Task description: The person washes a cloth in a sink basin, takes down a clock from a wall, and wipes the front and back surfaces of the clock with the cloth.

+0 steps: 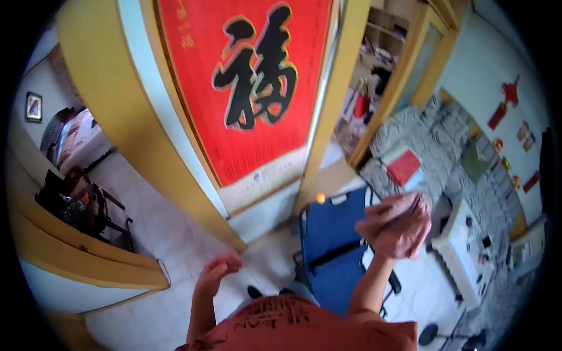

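Observation:
My right hand [404,248] is raised at the right, its fingers closed on a bunched pink cloth [389,213] that hangs over them. Lower and left of the middle, my left hand [212,274] is held over the floor with curled fingers. A small pinkish patch [233,262] shows at its fingertips; whether this is cloth or part of the hand is unclear. Below the right hand stands a blue folding chair or lounger [333,234], apart from the cloth.
A red hanging scroll [202,111] with a large black character fills the wall ahead. At the right are a patterned sofa [404,134] with a red item [404,168] on it and a white table [459,257]. Doorways open on both sides; a dark chair [88,205] stands at left.

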Demonstrator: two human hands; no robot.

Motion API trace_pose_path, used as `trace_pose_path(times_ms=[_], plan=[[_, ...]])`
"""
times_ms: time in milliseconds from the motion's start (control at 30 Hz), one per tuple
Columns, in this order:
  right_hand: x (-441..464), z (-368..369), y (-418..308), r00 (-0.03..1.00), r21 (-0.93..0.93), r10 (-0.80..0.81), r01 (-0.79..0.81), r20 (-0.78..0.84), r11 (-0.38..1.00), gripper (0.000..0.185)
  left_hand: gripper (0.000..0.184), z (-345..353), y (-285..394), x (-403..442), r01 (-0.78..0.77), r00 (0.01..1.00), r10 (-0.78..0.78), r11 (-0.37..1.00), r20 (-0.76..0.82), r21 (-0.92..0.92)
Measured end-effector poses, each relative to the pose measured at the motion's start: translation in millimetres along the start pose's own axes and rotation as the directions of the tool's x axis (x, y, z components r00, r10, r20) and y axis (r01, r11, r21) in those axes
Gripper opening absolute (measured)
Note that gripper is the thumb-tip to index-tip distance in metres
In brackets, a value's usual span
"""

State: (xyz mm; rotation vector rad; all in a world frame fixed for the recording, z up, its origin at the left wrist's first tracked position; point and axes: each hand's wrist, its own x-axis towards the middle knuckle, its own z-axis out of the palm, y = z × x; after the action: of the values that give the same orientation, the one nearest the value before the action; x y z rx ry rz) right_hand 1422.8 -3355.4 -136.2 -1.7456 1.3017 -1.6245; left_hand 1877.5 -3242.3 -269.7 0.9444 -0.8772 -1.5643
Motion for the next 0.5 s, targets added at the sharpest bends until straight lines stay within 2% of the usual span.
trace_pose_path(times_ms=[33, 100, 200, 267, 300, 333, 367, 400, 433, 467, 500], plan=[[16.3, 2.4, 3.5, 0.995, -0.163, 0.054, -0.041, 0.08, 0.986, 0.072, 0.044, 1.6, -8.0, 5.2, -0.016, 1.0, 0.016, 1.0, 0.008, -0.023], [30.3, 19.2, 16.5, 0.975, -0.148, -0.162, 0.14, -0.149, 0.979, 0.069, 0.044, 10.1, -15.3, 11.6, 0.018, 0.999, -0.019, 0.998, -0.026, -0.065], [65.2, 36.9, 22.4, 0.829, -0.418, -0.471, 0.33, -0.3, 0.847, 0.066, 0.046, 24.2, -15.0, 25.0, 0.02, 1.0, -0.021, 1.0, -0.023, -0.02], [96.2, 48.6, 22.5, 0.625, -0.693, -0.706, 0.345, -0.333, 0.633, 0.064, 0.047, 36.0, -3.8, 38.9, -0.018, 1.0, 0.018, 1.0, 0.018, -0.019], [115.3, 53.0, 21.9, 0.468, -0.836, -0.824, 0.271, -0.319, 0.477, 0.064, 0.048, 48.2, 11.0, 41.9, -0.02, 0.999, 0.02, 1.0, 0.026, 0.001], [135.5, 57.5, 22.2, 0.293, -0.932, -0.91, 0.124, -0.293, 0.34, 0.064, 0.048, 56.3, 25.2, 47.3, -0.054, 0.998, 0.054, 0.999, 0.021, 0.004], [154.0, 61.3, 23.0, 0.146, -0.957, -0.947, -0.008, -0.287, 0.289, 0.064, 0.05, 63.7, 42.0, 53.5, -0.083, 0.996, 0.079, 0.994, 0.051, 0.075], [167.8, 64.5, 29.7, 0.12, -0.953, -0.946, -0.001, -0.301, 0.303, 0.064, 0.052, 72.1, 62.1, 59.3, -0.112, 0.991, 0.101, 0.983, 0.084, 0.145], [185.1, 68.1, 41.7, 0.3, -0.636, -0.766, 0.43, -0.569, 0.641, 0.057, 0.054, 80.9, 85.3, 61.7, -0.217, 0.97, 0.184, 0.951, 0.162, 0.22], [202.7, 72.1, 51.3, 0.574, -0.056, -0.537, 0.649, -0.618, 0.758, 0.053, 0.048, 89.4, 110.7, 65.1, -0.289, 0.947, 0.241, 0.926, 0.211, 0.241], [215.8, 74.6, 46.9, 0.827, 0.55, -0.362, 0.558, -0.431, 0.621, 0.052, 0.044, 96.6, 137.6, 70.2, -0.358, 0.92, 0.292, 0.898, 0.26, 0.257]])
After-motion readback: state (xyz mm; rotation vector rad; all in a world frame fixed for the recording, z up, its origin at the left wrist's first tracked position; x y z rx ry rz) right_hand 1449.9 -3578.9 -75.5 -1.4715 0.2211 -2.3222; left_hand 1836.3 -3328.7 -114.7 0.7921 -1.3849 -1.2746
